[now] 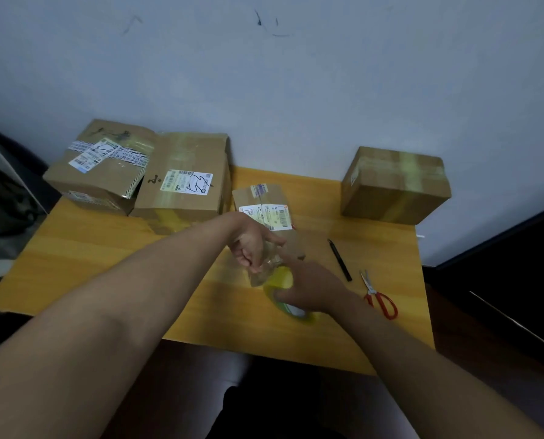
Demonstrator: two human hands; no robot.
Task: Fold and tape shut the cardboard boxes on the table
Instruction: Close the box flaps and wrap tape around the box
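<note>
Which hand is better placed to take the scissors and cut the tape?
Probably the right hand: the scissors lie just beside it, but it holds the tape roll. The left hand pinches the pulled tape strip, farther away.

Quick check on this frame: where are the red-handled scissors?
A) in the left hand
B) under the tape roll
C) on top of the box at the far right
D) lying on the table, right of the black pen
D: the red-handled scissors lie flat on the yellow table, just right of the black pen, and neither hand touches them.
</note>
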